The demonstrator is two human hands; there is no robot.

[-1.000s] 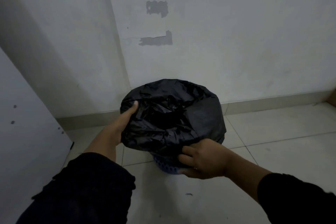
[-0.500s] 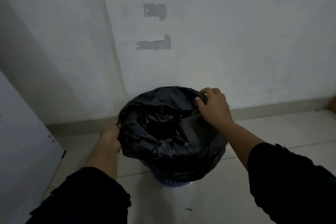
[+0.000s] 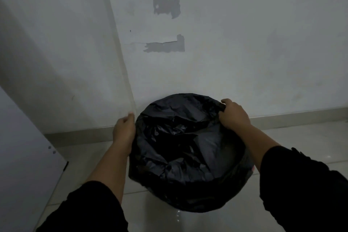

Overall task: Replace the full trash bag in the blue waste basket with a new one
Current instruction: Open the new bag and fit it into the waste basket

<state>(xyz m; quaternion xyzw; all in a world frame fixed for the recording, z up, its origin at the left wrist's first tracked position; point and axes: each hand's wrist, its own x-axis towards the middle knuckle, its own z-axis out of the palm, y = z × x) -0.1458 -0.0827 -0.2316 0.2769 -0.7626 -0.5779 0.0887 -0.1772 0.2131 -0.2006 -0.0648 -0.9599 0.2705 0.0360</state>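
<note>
A black trash bag (image 3: 188, 149) lines the waste basket, its mouth wide open and its edge folded down over the outside. The bag covers the blue basket completely, so none of it shows. My left hand (image 3: 123, 131) grips the bag's edge on the left side of the rim, with the fingers hidden behind the plastic. At the far right of the rim, my right hand (image 3: 234, 116) is curled over a bunched fold of the bag. Dark sleeves cover both of my forearms.
The basket stands on a pale tiled floor (image 3: 301, 147) close to a white wall (image 3: 244, 52) with grey patches. A room corner (image 3: 120, 62) lies just left of the basket. A white panel (image 3: 24, 156) leans at the left edge.
My left hand has slid up the left rim towards the wall. The right hand stays on the far right rim. The bag now hangs lower, and the basket's blue base no longer shows.
</note>
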